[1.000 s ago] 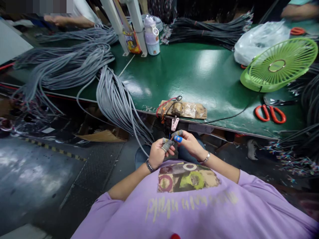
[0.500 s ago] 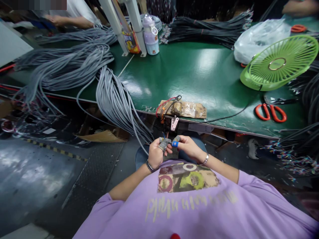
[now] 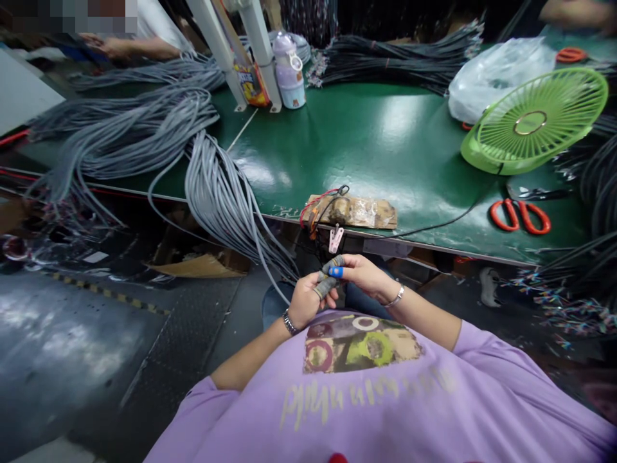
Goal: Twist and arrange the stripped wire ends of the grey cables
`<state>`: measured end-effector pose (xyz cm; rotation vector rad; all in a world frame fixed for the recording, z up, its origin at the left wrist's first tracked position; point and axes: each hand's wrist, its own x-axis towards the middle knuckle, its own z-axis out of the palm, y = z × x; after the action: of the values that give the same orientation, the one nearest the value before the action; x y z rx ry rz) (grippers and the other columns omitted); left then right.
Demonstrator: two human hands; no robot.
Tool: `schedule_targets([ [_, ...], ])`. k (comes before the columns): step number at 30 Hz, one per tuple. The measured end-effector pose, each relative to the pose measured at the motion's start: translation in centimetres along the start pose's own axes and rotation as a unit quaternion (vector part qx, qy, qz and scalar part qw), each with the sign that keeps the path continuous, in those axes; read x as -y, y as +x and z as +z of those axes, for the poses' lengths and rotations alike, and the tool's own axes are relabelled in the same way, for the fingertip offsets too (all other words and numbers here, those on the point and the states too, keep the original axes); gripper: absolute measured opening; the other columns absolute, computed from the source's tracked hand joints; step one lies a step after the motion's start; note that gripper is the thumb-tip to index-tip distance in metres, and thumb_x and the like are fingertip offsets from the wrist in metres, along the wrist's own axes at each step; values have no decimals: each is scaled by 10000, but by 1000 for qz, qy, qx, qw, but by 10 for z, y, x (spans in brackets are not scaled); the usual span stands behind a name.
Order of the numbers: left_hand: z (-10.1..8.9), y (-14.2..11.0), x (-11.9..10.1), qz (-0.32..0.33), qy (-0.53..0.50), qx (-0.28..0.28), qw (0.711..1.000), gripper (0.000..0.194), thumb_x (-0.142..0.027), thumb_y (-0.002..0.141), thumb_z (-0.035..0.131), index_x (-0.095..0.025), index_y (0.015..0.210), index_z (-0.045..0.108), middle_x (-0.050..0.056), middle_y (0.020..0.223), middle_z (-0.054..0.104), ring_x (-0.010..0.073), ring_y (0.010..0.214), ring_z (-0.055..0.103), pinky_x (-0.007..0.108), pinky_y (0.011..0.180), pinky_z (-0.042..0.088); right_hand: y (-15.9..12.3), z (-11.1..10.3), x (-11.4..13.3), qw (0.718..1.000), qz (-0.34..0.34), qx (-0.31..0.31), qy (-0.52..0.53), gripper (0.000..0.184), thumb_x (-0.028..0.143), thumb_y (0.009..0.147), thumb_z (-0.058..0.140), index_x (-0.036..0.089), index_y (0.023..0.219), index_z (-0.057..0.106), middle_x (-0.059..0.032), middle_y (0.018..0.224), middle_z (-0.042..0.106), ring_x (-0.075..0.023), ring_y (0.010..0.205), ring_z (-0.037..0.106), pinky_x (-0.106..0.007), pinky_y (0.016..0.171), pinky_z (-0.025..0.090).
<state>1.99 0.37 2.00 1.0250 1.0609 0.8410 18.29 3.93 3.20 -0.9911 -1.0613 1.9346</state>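
My left hand (image 3: 308, 299) is closed in a pinch near my lap, with grey wraps on its thumb and finger. A grey cable (image 3: 277, 289) runs into it from the hanging bundle (image 3: 219, 193). My right hand (image 3: 364, 278), with a blue band and grey wraps on its fingertips, pinches right against the left fingertips. The thin wires at the cable's end are hidden between the fingers. Just beyond the hands, a pale pink clip (image 3: 336, 239) hangs below a taped wooden block (image 3: 369, 213) at the table's edge.
On the green table (image 3: 385, 148) lie orange-handled scissors (image 3: 519, 216), a green fan (image 3: 533, 122), a plastic bag (image 3: 501, 74), a bottle (image 3: 290, 71) and black cable bundles (image 3: 385, 61). Grey cables (image 3: 144, 128) cover its left side. Another person's arm (image 3: 139, 46) shows at upper left.
Half a second ago thin blue and orange wires stuck up from my left hand. My right fingers have since moved slightly up and left over them, covering them.
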Motion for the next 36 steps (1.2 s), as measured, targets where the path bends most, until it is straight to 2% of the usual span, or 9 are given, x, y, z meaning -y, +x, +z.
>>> schedule_targets([
  [6, 0, -1, 1, 9, 11, -14, 1000, 307, -414, 793, 619, -144, 650, 585, 20, 534, 638, 87, 385, 544, 170, 344, 310, -1, 7, -3, 997, -47, -49, -30, 268, 357, 610, 773, 139, 713, 656, 10, 670, 625, -96, 627, 515, -251, 651, 407],
  [12, 1, -1, 0, 33, 34, -55, 997, 308, -433, 806, 597, -153, 680, 588, 7, 513, 617, 93, 402, 548, 174, 354, 326, -4, 13, -8, 989, -68, -120, -62, 287, 413, 657, 724, 153, 736, 631, 15, 667, 593, -93, 595, 483, -241, 586, 392],
  [16, 0, -2, -1, 51, 17, -79, 995, 278, -429, 785, 619, -157, 738, 588, 4, 596, 645, 93, 422, 572, 171, 353, 324, -5, 9, -7, 994, -19, -108, -1, 317, 450, 675, 704, 159, 776, 628, 17, 650, 573, -81, 561, 472, -230, 561, 400],
  [20, 0, -2, -1, 57, 5, -94, 994, 276, -433, 780, 621, -159, 761, 591, 0, 597, 640, 93, 422, 576, 168, 347, 310, -7, 5, -3, 995, 21, -87, 44, 331, 443, 658, 722, 165, 813, 632, 29, 610, 550, -78, 534, 473, -230, 545, 416],
  [24, 1, -2, -1, 47, 15, -84, 995, 294, -446, 778, 619, -158, 726, 584, 0, 588, 635, 90, 415, 566, 171, 354, 324, -6, 8, -3, 996, -22, -83, -20, 331, 395, 604, 772, 157, 790, 637, 3, 688, 605, -96, 591, 504, -225, 540, 416],
  [28, 1, -1, -1, 49, 17, -87, 995, 278, -431, 786, 615, -156, 753, 589, -2, 593, 634, 92, 421, 576, 168, 350, 326, -5, 11, -6, 991, -61, -98, -69, 269, 382, 639, 738, 150, 719, 629, 8, 645, 586, -96, 580, 488, -232, 543, 405],
  [33, 2, 0, 0, 44, -24, -101, 994, 272, -425, 779, 621, -155, 781, 587, -6, 583, 632, 94, 411, 575, 164, 333, 307, -5, 12, -14, 990, -57, -119, -55, 245, 364, 640, 724, 153, 695, 613, 18, 637, 570, -89, 561, 463, -233, 533, 391],
  [36, 2, 1, -1, 37, -38, -104, 993, 281, -431, 768, 628, -155, 772, 576, -7, 573, 629, 90, 396, 561, 164, 328, 293, -6, 12, -14, 992, -45, -109, -39, 249, 364, 643, 723, 156, 741, 626, 10, 685, 592, -97, 590, 489, -238, 549, 403],
])
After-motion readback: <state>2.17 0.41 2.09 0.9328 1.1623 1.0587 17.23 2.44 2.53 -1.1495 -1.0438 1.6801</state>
